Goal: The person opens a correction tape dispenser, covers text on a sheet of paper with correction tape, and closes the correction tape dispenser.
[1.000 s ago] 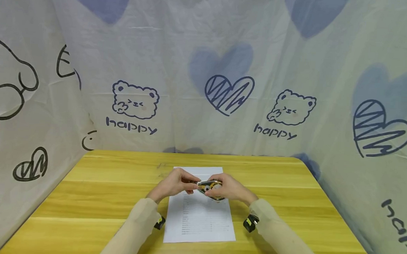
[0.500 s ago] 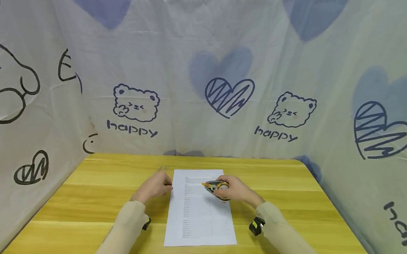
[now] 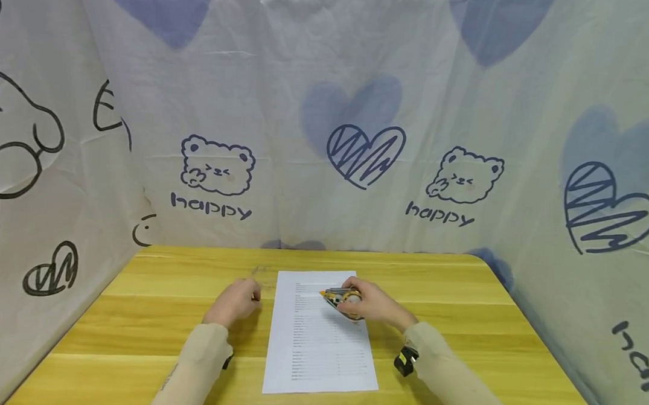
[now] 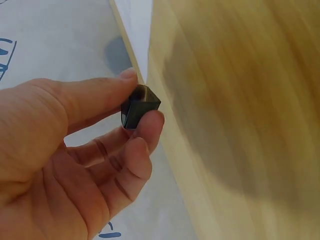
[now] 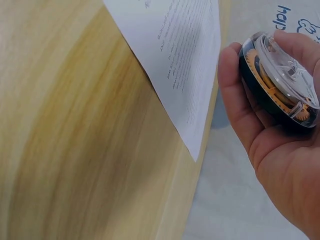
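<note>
My right hand (image 3: 376, 302) grips a correction tape (image 3: 343, 300) above the upper part of a printed sheet of paper (image 3: 318, 353). Its orange tip points left, uncovered. The right wrist view shows the clear case, orange gears and dark rim of the correction tape (image 5: 280, 82) between thumb and fingers. To the left of the sheet, my left hand (image 3: 235, 301) is over the table, apart from the paper. Between its thumb and fingertip it pinches a small dark cap (image 4: 140, 107), seen in the left wrist view and hidden in the head view.
The wooden table (image 3: 449, 341) has a light striped top. Behind it and at both sides hangs a pale cloth (image 3: 289, 134) printed with hearts and bears. A small black camera (image 3: 406, 360) is strapped to the right wrist.
The hands were together at the correction tape; my left hand has come away to the left with the cap, baring the orange tip. My right hand has shifted slightly right with the tape.
</note>
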Motion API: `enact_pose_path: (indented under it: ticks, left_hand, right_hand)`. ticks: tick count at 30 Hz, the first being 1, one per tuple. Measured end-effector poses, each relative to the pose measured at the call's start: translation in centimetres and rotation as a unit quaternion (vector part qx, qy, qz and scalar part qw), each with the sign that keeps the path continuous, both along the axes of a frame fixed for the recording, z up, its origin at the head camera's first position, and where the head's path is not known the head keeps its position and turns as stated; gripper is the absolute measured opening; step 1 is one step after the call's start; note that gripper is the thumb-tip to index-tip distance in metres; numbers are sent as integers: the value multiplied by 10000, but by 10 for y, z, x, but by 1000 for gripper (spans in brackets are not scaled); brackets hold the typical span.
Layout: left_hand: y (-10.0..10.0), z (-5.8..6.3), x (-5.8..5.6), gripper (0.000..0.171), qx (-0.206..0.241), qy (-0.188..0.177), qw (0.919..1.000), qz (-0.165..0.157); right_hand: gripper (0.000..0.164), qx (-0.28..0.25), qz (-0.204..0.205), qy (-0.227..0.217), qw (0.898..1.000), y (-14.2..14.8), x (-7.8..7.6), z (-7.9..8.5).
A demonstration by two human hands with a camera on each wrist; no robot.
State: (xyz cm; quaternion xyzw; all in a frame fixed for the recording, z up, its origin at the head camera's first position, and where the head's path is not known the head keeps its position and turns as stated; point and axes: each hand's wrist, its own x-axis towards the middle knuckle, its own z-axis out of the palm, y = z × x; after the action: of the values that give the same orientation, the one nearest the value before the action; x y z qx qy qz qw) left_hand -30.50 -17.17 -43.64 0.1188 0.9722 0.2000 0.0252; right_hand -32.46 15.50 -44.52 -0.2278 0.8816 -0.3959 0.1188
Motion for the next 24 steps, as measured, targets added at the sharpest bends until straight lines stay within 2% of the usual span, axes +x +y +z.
enact_pose_path:
  ticks: [5,14,24]
  left_hand:
    - [-2,1,-1,16,-166,87,9997,177]
    - [-13,0,-5,10,-318,-90,9948,968]
    - [-27,-3,2,11,-212,-324,9901,1347]
  right_hand:
    - [36,-428,0,-473,9980,0,0,0]
    - [33,-541,99,-515,9972,-2,3,1]
    - [31,-448,118,-557,9974,0,4,0]
